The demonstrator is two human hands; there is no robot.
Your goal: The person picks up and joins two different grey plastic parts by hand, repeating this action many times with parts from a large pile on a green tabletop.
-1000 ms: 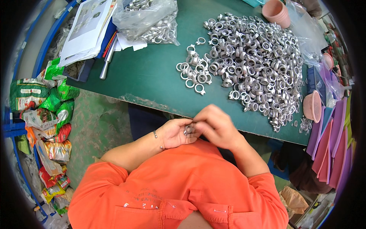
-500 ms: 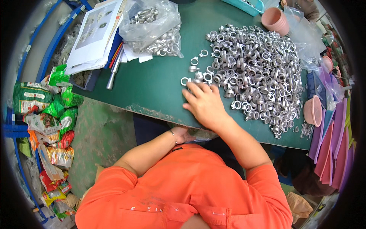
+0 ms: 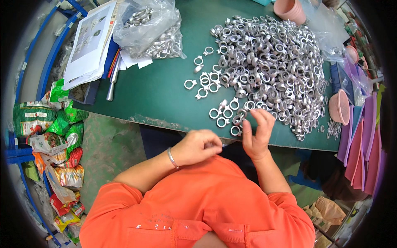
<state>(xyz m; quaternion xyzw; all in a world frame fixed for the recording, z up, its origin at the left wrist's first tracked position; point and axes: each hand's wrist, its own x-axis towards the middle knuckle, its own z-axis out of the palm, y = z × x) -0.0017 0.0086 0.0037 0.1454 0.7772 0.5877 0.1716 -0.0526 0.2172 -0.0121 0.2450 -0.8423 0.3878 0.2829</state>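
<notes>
A large heap of silver-grey metal rings point(image 3: 273, 66), each with a small lug, covers the right half of the green table point(image 3: 165, 91). My right hand point(image 3: 259, 134) is at the heap's front left corner, thumb and forefinger closing on a metal ring point(image 3: 243, 112). Several loose rings point(image 3: 222, 122) lie just left of those fingertips, and another small group point(image 3: 202, 84) sits farther back. Just off the table's front edge, close to my body, my left hand point(image 3: 199, 146) has its fingers curled together. Whatever they hold, if anything, is hidden.
At the back left stand a clear plastic bag of rings point(image 3: 153, 33), papers point(image 3: 89, 45) and a metal-handled tool point(image 3: 112, 86). Pink cups point(image 3: 289, 11) are at the back right. A pink basket point(image 3: 339, 107) and purple bins point(image 3: 366, 140) line the right side. Colourful packets point(image 3: 66, 136) fill the left shelf.
My right hand has moved right and nearer the front edge; several rings now lie there apart from the heap. My left hand has come up from beneath the table edge. The view has shifted slightly.
</notes>
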